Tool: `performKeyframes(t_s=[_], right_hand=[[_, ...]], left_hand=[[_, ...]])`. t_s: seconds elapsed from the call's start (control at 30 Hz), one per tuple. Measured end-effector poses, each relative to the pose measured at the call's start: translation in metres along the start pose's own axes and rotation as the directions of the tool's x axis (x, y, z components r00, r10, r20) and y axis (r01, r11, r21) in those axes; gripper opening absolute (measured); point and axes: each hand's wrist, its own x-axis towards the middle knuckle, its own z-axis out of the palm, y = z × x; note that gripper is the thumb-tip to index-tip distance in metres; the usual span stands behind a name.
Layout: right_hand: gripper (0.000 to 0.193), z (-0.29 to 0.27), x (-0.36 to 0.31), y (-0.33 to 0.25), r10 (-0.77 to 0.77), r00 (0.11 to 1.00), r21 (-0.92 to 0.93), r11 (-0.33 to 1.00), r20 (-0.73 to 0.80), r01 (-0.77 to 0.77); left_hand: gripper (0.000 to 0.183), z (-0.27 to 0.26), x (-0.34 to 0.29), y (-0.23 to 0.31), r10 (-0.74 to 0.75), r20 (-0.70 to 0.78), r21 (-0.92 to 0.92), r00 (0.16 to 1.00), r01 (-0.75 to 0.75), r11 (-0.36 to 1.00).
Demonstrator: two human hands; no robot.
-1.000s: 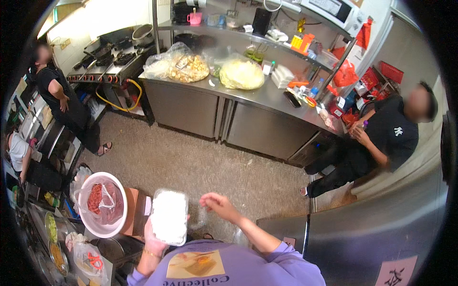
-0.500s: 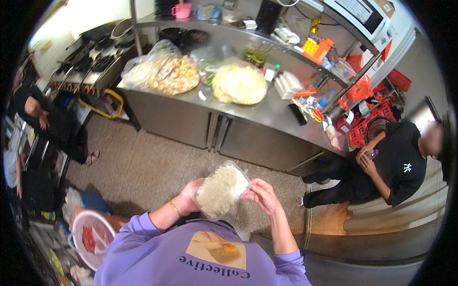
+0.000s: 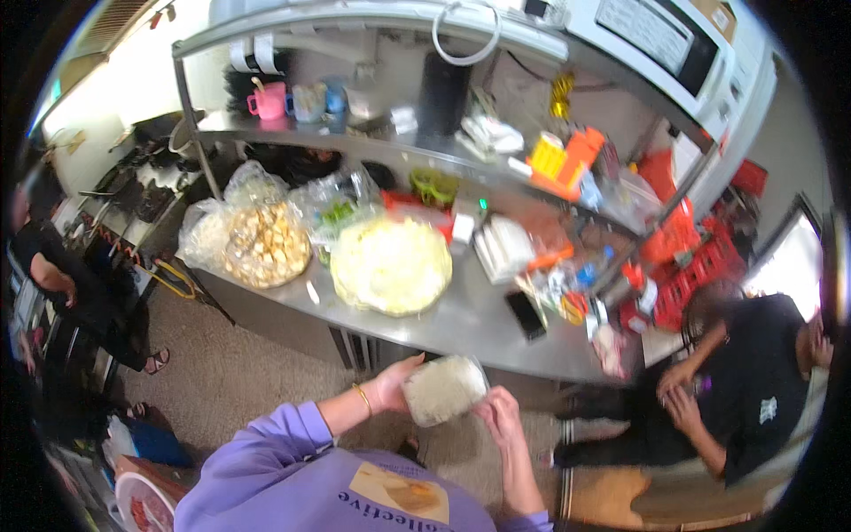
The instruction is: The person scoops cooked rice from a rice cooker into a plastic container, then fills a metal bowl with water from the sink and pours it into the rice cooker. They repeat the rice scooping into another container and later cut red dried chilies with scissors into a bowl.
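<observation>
In front of my body is a clear plastic container point(image 3: 424, 420) filled with pale, grainy food point(image 3: 443, 388) that looks like rice. My left hand point(image 3: 392, 386) is closed around its left side, the thumb at the rim. At the opposite side, my right hand point(image 3: 501, 413) pinches the container's edge with bent fingers. Just beyond it stands a steel counter point(image 3: 443, 324), bearing a large bag of pale yellow shredded food point(image 3: 390, 266) and a clear bag of light brown cut pieces point(image 3: 268, 246).
A black phone point(image 3: 526, 316) and stacked white packs point(image 3: 505, 250) lie on the counter. Overhead is a steel shelf point(image 3: 328, 135) with a microwave point(image 3: 660, 49) above it. One person point(image 3: 745, 390) stands at right, another point(image 3: 66, 275) at far left. A pink tub point(image 3: 146, 505) sits low left.
I have moved closer to the counter, which now fills more of the view. The container, still in both hands, appears further right and nearer the counter's edge.
</observation>
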Motion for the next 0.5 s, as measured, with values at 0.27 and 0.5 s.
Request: performKeyframes(t_s=[0.27,0.5], right_hand=[[0.009,-0.090,0.117,-0.003,-0.095,0.889,-0.083,0.994,-0.449,0.064],[0.024,-0.145,0.158,0.013,-0.088,0.915,-0.724,0.644,-0.393,-0.249]], left_hand=[[0.066,-0.001,0.028,0.097,0.116,-0.165,0.203,0.979,-0.081,0.976],[0.023,0.086,-0.162,0.312,0.863,0.334,0.756,0.380,-0.655,-0.004]])
